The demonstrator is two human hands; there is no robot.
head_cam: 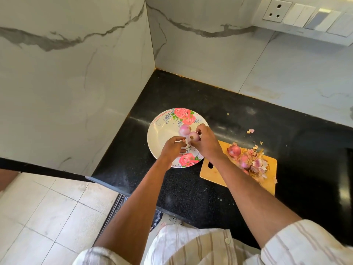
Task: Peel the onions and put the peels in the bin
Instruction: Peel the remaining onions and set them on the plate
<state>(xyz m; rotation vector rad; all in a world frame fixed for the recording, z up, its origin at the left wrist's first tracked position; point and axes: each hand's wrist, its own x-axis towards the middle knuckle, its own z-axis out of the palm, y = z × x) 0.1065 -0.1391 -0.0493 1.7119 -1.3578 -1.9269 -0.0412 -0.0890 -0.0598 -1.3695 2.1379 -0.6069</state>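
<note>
Peeling partway done, nothing binned.
Right hand (205, 144) pinches peeled onion (193, 137) over plate (162, 134); left hand (174, 147) loose, seemingly empty; unpeeled onions (234, 150), peels (258, 166) remain.

Table (191, 96): black speckled stone, running into a corner between two walls.
Plate (162, 134): round, white, printed with pink roses and small blue sprigs, lying on the table near the corner.
Cutting board (214, 175): light wood, with a slot handle at its near end, lying just right of the plate.
Walls (76, 73): pale marble-look tiles with grey veins.
Socket and switch panel (305, 14): white, mounted on the right wall, upper right.
Floor (47, 217): pale square tiles, lower left.
</note>
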